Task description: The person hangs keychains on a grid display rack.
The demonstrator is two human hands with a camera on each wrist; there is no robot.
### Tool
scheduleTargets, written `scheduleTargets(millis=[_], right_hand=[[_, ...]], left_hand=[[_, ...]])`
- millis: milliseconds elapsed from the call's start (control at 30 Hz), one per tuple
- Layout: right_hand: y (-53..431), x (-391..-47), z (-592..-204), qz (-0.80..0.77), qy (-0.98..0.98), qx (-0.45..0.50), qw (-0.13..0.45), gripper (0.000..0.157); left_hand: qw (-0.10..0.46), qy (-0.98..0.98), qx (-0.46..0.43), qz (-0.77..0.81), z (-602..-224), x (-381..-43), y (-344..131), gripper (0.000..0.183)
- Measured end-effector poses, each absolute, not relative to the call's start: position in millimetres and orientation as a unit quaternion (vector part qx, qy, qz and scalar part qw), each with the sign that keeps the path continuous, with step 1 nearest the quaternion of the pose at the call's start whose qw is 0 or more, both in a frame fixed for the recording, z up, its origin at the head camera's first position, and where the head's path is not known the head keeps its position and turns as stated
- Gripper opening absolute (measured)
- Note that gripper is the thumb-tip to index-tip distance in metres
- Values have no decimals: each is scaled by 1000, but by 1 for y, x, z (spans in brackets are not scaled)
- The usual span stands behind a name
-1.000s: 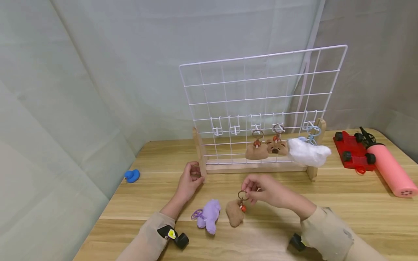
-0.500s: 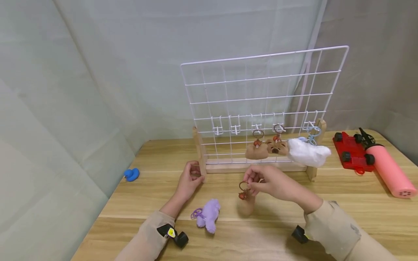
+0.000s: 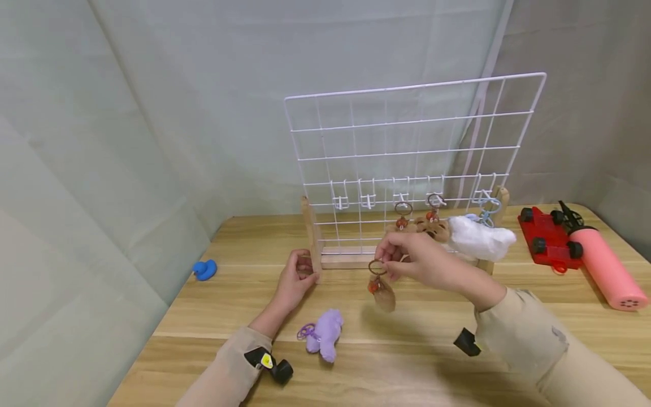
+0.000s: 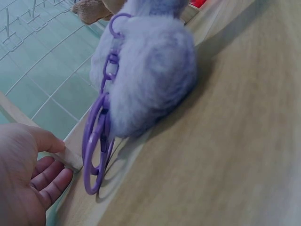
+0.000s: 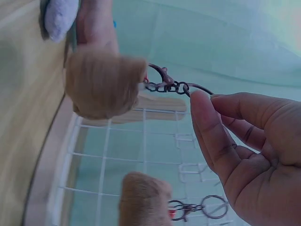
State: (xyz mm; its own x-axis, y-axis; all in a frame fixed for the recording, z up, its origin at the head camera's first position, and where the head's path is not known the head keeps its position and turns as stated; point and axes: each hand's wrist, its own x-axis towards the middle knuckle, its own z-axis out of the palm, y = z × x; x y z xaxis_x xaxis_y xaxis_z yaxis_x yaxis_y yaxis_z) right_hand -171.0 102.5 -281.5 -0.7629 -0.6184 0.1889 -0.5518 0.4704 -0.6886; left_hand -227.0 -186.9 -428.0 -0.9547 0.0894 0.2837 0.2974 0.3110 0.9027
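Observation:
My right hand (image 3: pixel 424 261) pinches the metal ring of a brown plush keychain (image 3: pixel 385 297) between thumb and fingers. The plush dangles above the table, blurred in the right wrist view, with a small red bead by its chain. At the left end of a white wire grid rack (image 3: pixel 414 87), my left hand (image 3: pixel 295 282) holds the foot of the wooden leg (image 3: pixel 312 243), thumb in front. A purple plush keychain (image 3: pixel 328 333) lies on the table between my arms. Two brown plush keychains and a white plush keychain (image 3: pixel 478 237) hang from the rack's hooks, the brown ones partly behind my right hand.
Two hooks (image 3: pixel 367 200) at the rack's left side carry nothing. A blue rubber duck (image 3: pixel 205 270) sits near the table's left edge. To the right lie a red toy car (image 3: pixel 551 237) and a pink cylinder (image 3: pixel 610 268). Grey cloth hangs behind the table.
My right hand has lifted the brown plush keychain off the table and moved it up toward the rack. My left hand has stayed at the wooden leg.

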Motion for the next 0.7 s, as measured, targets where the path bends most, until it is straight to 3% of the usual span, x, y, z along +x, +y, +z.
scheduleTargets(millis=[700], right_hand=[[96,-194,-228,-352,877,-327,3,9]], left_hand=[[90,-809,-117,-569,-428,-227,-188,50]])
